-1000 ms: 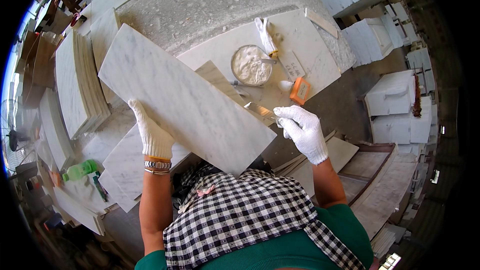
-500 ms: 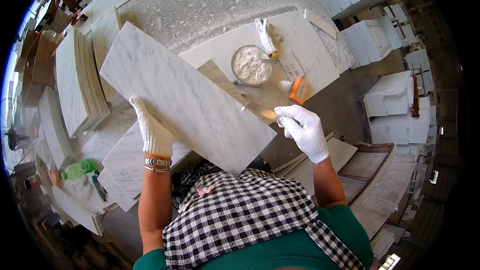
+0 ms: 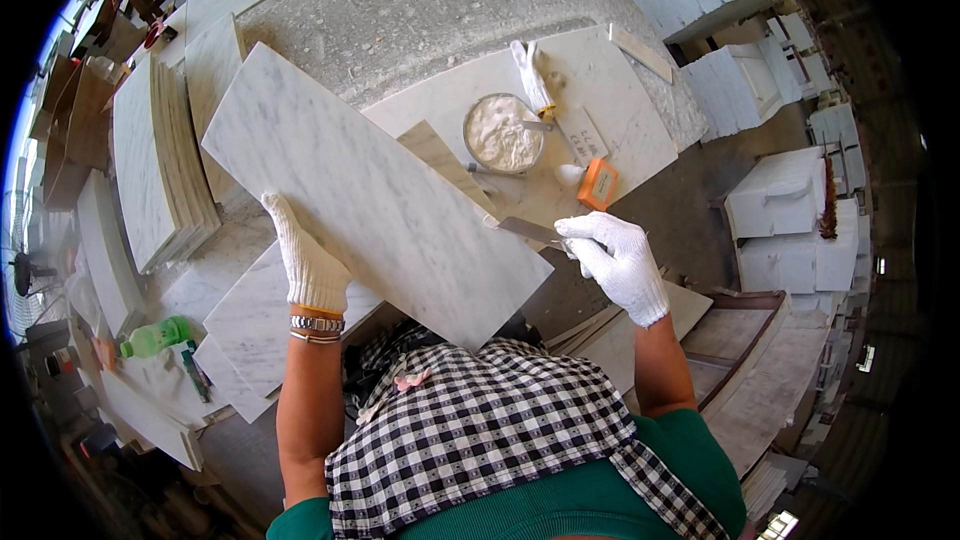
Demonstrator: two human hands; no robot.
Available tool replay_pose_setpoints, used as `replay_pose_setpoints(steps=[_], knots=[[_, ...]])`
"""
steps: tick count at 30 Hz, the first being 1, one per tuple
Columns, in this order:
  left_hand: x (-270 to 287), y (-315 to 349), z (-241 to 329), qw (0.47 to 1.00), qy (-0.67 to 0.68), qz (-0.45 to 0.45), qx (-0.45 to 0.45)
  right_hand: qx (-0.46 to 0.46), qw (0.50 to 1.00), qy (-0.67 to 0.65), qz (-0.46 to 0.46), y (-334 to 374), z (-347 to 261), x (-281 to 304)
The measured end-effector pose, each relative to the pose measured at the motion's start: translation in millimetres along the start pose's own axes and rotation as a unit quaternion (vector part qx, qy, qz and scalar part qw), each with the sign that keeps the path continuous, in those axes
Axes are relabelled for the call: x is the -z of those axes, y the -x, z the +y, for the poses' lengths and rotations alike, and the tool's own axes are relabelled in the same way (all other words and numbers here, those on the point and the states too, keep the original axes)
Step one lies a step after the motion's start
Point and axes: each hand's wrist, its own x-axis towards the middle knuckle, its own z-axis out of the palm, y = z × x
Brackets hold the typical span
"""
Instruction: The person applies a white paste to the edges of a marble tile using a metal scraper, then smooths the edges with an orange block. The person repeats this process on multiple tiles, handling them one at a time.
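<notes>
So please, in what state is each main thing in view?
Marble slab, held, broad face up
Putty knife, held, blade at slab's edge
Left hand, gloved, gripping slab
Right hand, gloved, gripping knife
Bowl, filled with white paste
Loose glove, unworn
Orange box, open or shut unclear
Green bottle, standing or lying unclear

Bowl [image 3: 465, 136] and glove [image 3: 531, 76] on pale slab [image 3: 632, 112]

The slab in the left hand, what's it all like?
The slab is a long, flat rectangle, white with grey streaks, looking like marble. It slants from upper left to lower right, by the checked apron. The gloved left hand holds its lower-left edge; a blade seems to touch its upper-right edge.
</notes>
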Motion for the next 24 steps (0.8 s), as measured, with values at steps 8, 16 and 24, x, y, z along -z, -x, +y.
replay_pose_setpoints(steps=[8,16,24], knots=[[-3.6,5.9,1.6,1.000,-0.005,-0.025,-0.005,0.027,1.000,-0.010,-0.001,-10.9,-0.5,-8.8],[-4.9,7.1,2.0,1.000,-0.009,-0.016,-0.003,-0.023,0.999,-0.042,-0.017,8.7,7.8,6.8],[2.4,-1.1,-1.7,1.000,-0.008,0.003,-0.009,-0.016,0.999,-0.045,-0.018,-6.7,6.9,-6.4]])
